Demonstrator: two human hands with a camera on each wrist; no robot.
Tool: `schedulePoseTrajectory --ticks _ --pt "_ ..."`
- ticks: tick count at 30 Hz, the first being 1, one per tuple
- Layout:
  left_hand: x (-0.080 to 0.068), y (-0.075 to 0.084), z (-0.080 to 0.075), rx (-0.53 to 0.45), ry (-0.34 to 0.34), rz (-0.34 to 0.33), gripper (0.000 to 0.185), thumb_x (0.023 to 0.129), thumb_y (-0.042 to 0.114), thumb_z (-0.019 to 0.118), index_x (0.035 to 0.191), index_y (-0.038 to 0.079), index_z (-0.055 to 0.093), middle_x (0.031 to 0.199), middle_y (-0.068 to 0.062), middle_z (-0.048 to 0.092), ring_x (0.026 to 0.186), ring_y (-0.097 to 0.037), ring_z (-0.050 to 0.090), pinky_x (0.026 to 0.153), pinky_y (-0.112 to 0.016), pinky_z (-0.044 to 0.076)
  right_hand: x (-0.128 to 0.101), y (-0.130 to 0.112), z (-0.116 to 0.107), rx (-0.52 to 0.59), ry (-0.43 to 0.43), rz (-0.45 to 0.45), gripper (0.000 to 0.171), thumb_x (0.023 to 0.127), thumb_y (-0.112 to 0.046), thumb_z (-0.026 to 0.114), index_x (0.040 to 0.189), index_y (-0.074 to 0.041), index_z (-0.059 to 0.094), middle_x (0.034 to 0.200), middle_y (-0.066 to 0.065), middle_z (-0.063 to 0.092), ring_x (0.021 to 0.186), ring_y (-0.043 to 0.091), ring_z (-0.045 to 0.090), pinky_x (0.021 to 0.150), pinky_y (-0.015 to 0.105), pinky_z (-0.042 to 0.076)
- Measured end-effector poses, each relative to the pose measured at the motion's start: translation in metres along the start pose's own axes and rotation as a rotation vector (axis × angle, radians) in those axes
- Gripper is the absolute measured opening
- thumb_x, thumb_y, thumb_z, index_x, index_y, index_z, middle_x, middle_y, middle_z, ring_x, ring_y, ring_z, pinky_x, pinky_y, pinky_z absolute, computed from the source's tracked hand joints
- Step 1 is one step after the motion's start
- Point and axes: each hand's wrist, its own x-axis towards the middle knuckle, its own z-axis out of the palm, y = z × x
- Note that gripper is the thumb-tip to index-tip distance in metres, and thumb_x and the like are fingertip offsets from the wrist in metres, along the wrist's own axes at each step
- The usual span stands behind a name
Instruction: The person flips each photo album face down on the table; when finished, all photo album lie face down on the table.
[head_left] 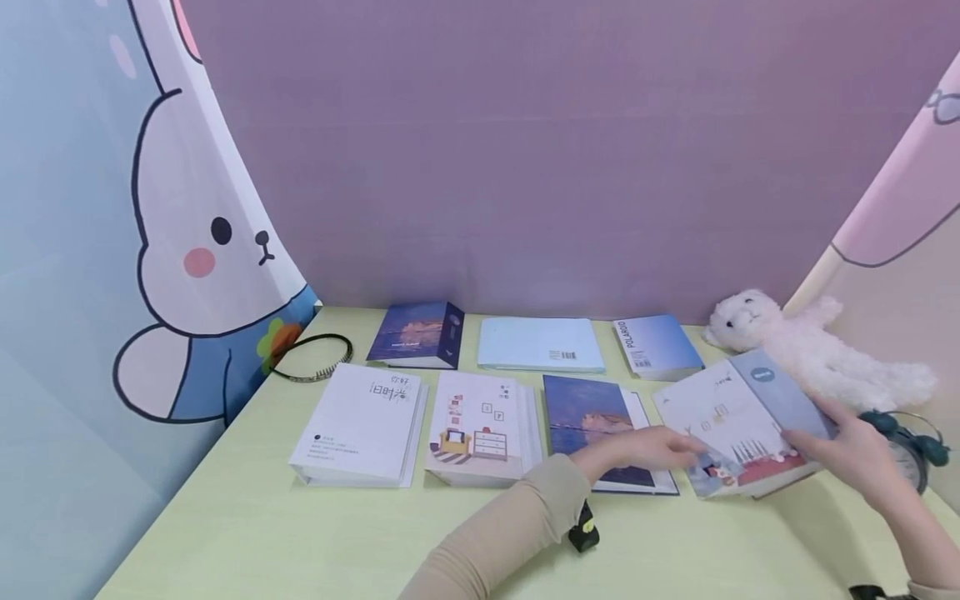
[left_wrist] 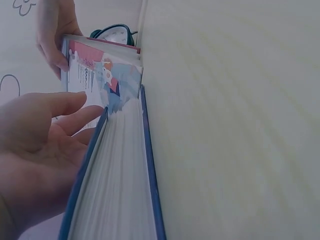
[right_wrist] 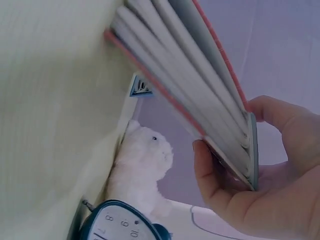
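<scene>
so far, six books lie flat on the pale green table [head_left: 247,533] in two rows, and the seventh, the white and red book [head_left: 738,433] at the right end of the near row, is not yet squared up: it sits askew, its right side lifted off the table. judging by that, most of the laying-out looks done and this last book is what's left to settle

the right hand [head_left: 855,454] grips the book's raised right edge, thumb on the cover and fingers curled under it; the right wrist view shows the thick white pages fanning between red-edged covers. the left hand [head_left: 637,450] reaches across the dark blue book [head_left: 600,421] with fingers straight and loose, their tips at the white and red book's near left corner, holding nothing

the book has a white cover with a grey flap at its far right corner, small drawings, and a red band along the near edge. just right of it lie a white plush toy [head_left: 813,350] and a teal alarm clock [head_left: 911,450], close enough to crowd it
</scene>
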Motion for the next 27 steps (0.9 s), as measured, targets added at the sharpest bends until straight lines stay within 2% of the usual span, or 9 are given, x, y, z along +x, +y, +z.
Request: schedulePoseTrajectory --ticks 4,8,11,15,18,27 --pt "-0.001 0.002 0.000 0.067 -0.022 0.000 0.038 0.100 0.027 0.043 0.138 0.021 0.049 0.141 0.012 0.047 0.132 0.000 0.036 0.105 -0.013 0.032 0.004 0.009 0.000 -0.007 -0.103 0.037 0.087 0.093 -0.046 0.051 0.135 0.022 0.018 0.126 0.051 0.028 0.108 0.063 0.036 0.081 0.065 0.041" --pt "-0.001 0.005 0.000 0.103 -0.029 -0.011 0.039 0.100 0.027 0.043 0.139 0.021 0.047 0.142 0.011 0.046 0.131 0.000 0.038 0.104 -0.013 0.033 0.007 0.016 0.002 -0.021 -0.178 0.029 0.088 0.094 -0.047 0.049 0.132 0.027 0.018 0.127 0.053 0.022 0.112 0.066 0.028 0.087 0.068 0.036" --pt "0.000 0.005 0.002 0.078 -0.002 -0.031 0.042 0.099 0.026 0.045 0.141 0.019 0.044 0.141 0.009 0.047 0.128 -0.002 0.043 0.104 -0.014 0.035 0.008 0.020 0.005 -0.023 -0.196 0.006 0.087 0.094 -0.046 0.049 0.130 0.028 0.021 0.126 0.053 0.022 0.112 0.067 0.027 0.086 0.069 0.037" --pt "0.001 0.004 0.003 0.060 0.033 -0.036 0.045 0.099 0.026 0.047 0.142 0.017 0.041 0.142 0.007 0.047 0.127 -0.004 0.046 0.103 -0.014 0.035 0.009 0.026 0.009 -0.011 -0.220 -0.006 0.083 0.094 -0.046 0.049 0.132 0.024 0.026 0.126 0.050 0.031 0.109 0.065 0.035 0.080 0.063 0.043" --pt "0.002 0.003 0.003 0.086 0.037 -0.028 0.043 0.099 0.027 0.046 0.141 0.017 0.043 0.141 0.008 0.048 0.126 -0.003 0.046 0.103 -0.013 0.035 0.009 0.028 0.010 0.003 -0.240 0.001 0.080 0.094 -0.046 0.049 0.134 0.020 0.029 0.126 0.049 0.034 0.107 0.064 0.038 0.077 0.058 0.046" --pt "0.003 0.002 0.003 0.110 0.031 -0.036 0.040 0.100 0.028 0.044 0.139 0.023 0.046 0.140 0.012 0.047 0.126 -0.001 0.045 0.103 -0.014 0.036 0.008 0.033 0.011 0.009 -0.270 0.000 0.075 0.094 -0.046 0.049 0.135 0.015 0.034 0.127 0.047 0.037 0.109 0.063 0.038 0.076 0.055 0.047"
